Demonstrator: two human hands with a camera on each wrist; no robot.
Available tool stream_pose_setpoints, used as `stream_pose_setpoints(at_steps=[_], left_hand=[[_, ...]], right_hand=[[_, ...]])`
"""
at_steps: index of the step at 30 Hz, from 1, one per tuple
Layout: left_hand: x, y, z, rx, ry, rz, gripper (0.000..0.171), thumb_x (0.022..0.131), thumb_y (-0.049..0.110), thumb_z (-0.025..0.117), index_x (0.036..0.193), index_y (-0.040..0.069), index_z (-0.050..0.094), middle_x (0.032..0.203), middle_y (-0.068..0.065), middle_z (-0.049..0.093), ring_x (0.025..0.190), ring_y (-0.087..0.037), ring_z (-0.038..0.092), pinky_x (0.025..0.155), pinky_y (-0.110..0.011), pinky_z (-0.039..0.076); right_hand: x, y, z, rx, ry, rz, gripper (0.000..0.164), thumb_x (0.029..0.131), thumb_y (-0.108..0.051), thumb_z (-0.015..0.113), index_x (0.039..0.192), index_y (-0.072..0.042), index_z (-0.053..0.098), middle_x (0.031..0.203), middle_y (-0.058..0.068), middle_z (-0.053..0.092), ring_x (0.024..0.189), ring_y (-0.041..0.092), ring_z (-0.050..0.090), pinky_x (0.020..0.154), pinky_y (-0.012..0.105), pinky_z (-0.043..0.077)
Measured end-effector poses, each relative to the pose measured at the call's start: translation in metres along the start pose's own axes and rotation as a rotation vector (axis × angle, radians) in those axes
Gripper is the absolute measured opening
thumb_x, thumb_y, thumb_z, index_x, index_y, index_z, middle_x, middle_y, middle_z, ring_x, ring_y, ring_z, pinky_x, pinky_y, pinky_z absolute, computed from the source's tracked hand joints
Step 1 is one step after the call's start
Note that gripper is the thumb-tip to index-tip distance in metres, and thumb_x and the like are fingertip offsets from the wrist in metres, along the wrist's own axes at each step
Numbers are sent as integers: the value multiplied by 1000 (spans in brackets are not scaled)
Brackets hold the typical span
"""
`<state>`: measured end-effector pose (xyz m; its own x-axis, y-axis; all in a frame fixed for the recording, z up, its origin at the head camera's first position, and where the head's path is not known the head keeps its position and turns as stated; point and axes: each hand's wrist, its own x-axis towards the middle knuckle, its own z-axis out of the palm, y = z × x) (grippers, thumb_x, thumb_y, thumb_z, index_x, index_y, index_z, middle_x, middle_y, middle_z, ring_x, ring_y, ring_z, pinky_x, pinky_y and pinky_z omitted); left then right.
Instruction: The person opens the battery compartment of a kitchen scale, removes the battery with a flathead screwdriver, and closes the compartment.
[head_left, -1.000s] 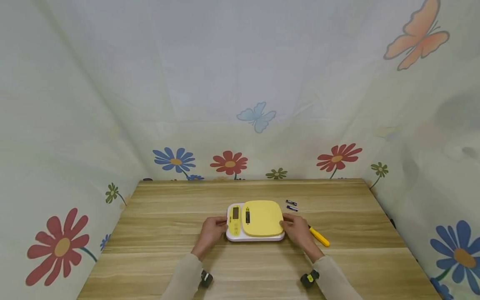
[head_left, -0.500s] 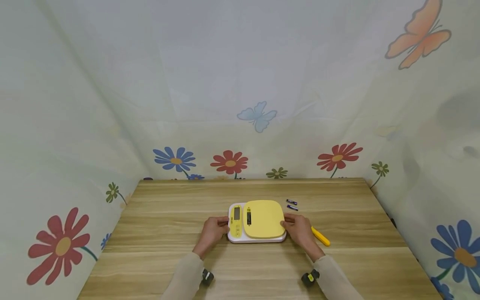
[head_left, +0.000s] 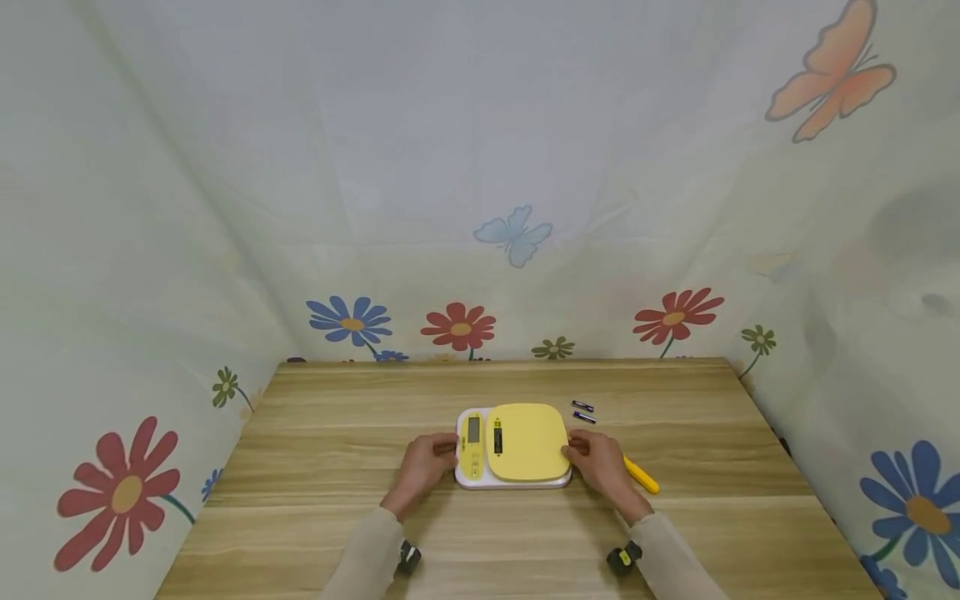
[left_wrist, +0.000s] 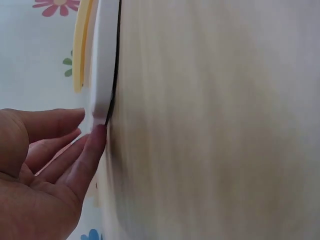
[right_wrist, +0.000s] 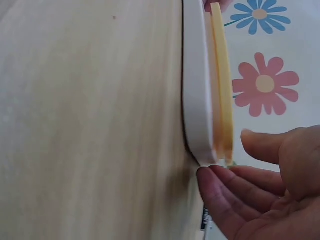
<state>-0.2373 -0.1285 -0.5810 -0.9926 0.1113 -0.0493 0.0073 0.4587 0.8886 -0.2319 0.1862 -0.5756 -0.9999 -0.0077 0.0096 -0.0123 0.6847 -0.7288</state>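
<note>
A kitchen scale (head_left: 527, 446) with a white base and yellow platform lies flat on the wooden table, its small grey display (head_left: 473, 430) to the left. My left hand (head_left: 422, 467) is at the scale's left end; in the left wrist view its extended fingertips (left_wrist: 97, 137) touch the base's edge, with the thumb slightly apart from it. At the other end is my right hand (head_left: 600, 462). In the right wrist view its fingertips (right_wrist: 206, 175) meet the base's corner, while a gap separates the thumb (right_wrist: 257, 142) from the yellow platform.
Two small batteries (head_left: 583, 412) lie behind the scale's right side. Right of my right hand lies a tool with a yellow handle (head_left: 641, 475), partly hidden by the hand. A flower-printed cloth (head_left: 480, 275) surrounds the table (head_left: 337, 400) at the back and sides.
The scale has shifted slightly to the right and toward me compared with one second ago, with both hands staying at its ends. The batteries and yellow-handled tool have not moved.
</note>
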Motion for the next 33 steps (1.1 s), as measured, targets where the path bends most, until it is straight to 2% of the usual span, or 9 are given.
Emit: stream_pose_setpoints(at_steps=[7,12,15,18,20,22,26,28,33], left_hand=[[3,5,-8,104,5,49,46,87,2,68,131,-4,58,109,-18,71,98,-29,69,84,-38,61],[10,8,-14,199,-34,84,50,89,7,68,136,-1,54,102,-14,68,90,-23,67,77,-36,60],[17,9,-16,262,-58,102,54,89,10,69,139,3,52,99,-10,65,85,-18,64,74,-32,58],[27,10,-18,317,-94,108,60,89,12,70,144,7,48,98,-8,61,82,-15,59,70,-28,54],[32,12,-20,342,-124,103,63,88,14,71,146,9,46,99,-8,58,80,-16,56,67,-27,52],[38,15,-22,382,-153,102,65,88,15,71,147,11,45,99,-10,57,79,-16,53,65,-27,49],[47,18,-26,460,-183,106,65,89,15,69,149,14,43,101,-11,55,79,-17,49,67,-28,46],[51,19,-27,487,-188,108,66,89,14,69,149,15,43,102,-11,55,81,-18,49,69,-29,46],[60,16,-25,517,-212,99,65,88,9,67,148,14,44,102,-11,54,84,-19,49,72,-33,48]], right_hand=[[-10,-9,-10,-132,-38,41,54,86,-33,74,129,-2,61,104,8,72,90,21,66,78,40,59],[-18,-14,-13,-222,-53,68,71,78,-45,79,132,-5,59,95,4,67,78,16,57,64,32,51],[-22,-14,-14,-267,-46,54,76,74,-49,81,132,-5,58,90,3,64,74,15,54,56,27,44],[-27,-14,-13,-297,-42,43,78,73,-51,81,131,-4,59,97,8,68,74,17,56,53,27,43],[-29,-15,-12,-324,-37,33,78,72,-51,81,130,-4,60,113,14,69,82,22,63,57,32,50],[-31,-15,-11,-341,-37,25,76,71,-50,82,128,-3,62,125,17,66,94,29,67,66,40,57],[-33,-14,-7,-370,-48,25,76,70,-48,84,128,-3,63,129,16,65,111,36,64,85,53,57],[-33,-13,-5,-380,-53,23,77,69,-49,85,127,-5,63,125,15,67,110,36,64,85,54,57],[-37,-12,-2,-418,-60,-1,69,65,-51,86,119,-12,68,111,11,72,96,30,67,72,49,57]])
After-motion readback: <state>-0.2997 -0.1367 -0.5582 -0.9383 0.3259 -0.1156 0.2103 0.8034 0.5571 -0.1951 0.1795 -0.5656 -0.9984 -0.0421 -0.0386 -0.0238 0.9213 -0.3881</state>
